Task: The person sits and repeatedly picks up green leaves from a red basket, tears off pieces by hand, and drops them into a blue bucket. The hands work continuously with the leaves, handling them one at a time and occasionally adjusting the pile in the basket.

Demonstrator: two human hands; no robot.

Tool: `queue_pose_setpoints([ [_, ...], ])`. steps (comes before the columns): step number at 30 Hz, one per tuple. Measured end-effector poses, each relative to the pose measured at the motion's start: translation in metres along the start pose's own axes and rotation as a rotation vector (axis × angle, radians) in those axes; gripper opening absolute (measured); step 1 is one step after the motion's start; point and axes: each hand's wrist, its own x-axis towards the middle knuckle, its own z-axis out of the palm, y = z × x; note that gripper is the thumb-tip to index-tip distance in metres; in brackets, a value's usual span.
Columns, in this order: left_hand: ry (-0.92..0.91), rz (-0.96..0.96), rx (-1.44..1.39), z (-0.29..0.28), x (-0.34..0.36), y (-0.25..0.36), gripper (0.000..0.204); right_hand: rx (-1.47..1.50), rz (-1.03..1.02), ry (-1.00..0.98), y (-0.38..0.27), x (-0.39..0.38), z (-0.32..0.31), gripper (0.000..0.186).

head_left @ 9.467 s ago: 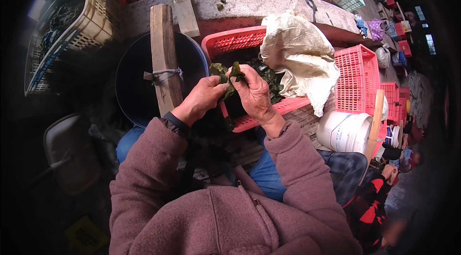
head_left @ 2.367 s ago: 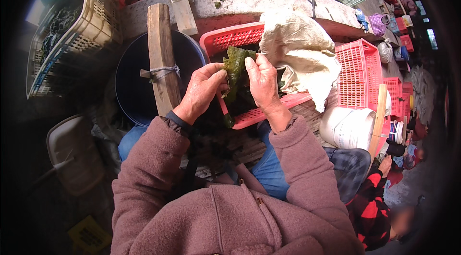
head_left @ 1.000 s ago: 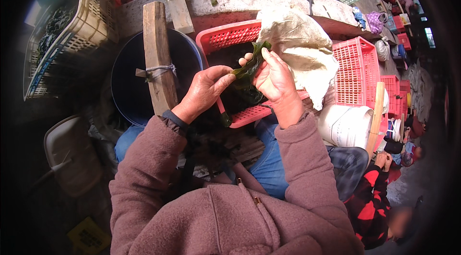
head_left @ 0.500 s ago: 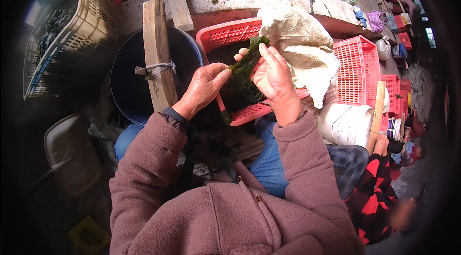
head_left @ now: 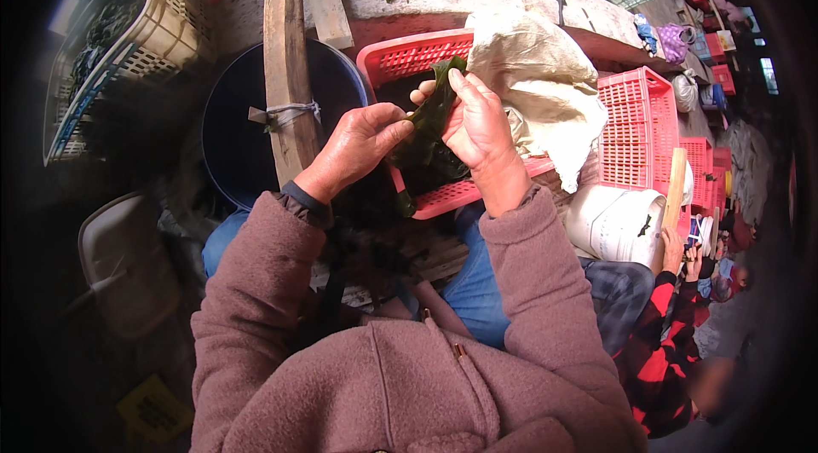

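Both my hands hold one dark green leaf strip above the red crate at upper centre.

My left hand point(head_left: 354, 144) pinches the leaf strip point(head_left: 433, 112) at its lower end; my right hand point(head_left: 477, 125) curls shut around its upper part; the red crate point(head_left: 409, 57) sits beneath; a dark tub point(head_left: 234, 138) lies left with a wooden plank point(head_left: 288, 78) across it; a pale sack point(head_left: 537, 69) lies right.

Lower end of the dark green leaf strip point(head_left: 434, 108) hidden behind the right hand point(head_left: 479, 131) and lost in shadow inside the red basket point(head_left: 409, 57). Bottom of the dark blue tub point(head_left: 234, 138) too dark to read, partly covered by the wooden plank point(head_left: 288, 69). Person at the right point(head_left: 673, 342) blurred and cut by the dark rim.
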Motion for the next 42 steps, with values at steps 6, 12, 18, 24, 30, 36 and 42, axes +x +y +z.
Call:
queue_pose_setpoints([
  [6, 0.114, 0.074, -0.021, -0.01, -0.004, 0.004, 0.013, 0.127, 0.019, -0.089, 0.009, 0.012, 0.01, 0.017],
  [12, 0.181, 0.033, -0.354, -0.007, -0.007, 0.0, 0.016, 0.208, 0.068, -0.129, 0.021, 0.02, 0.014, 0.028],
  [18, 0.161, -0.002, -0.34, -0.01, -0.008, 0.003, 0.015, 0.114, -0.041, -0.059, 0.023, 0.017, 0.02, 0.014],
  [24, 0.252, 0.017, -0.241, -0.012, -0.016, 0.003, 0.012, -0.214, 0.113, -0.138, 0.029, 0.005, 0.027, 0.015],
  [30, 0.292, -0.012, -0.235, -0.019, -0.026, 0.002, 0.012, -0.367, -0.077, 0.004, 0.062, 0.017, 0.025, 0.026],
  [36, 0.289, -0.162, -0.351, -0.037, -0.048, 0.004, 0.014, -0.057, 0.3, -0.05, 0.068, 0.021, 0.037, 0.021],
  [42, 0.426, 0.036, -0.073, -0.065, -0.067, -0.005, 0.012, -0.196, 0.249, -0.277, 0.082, 0.024, 0.067, 0.021],
])
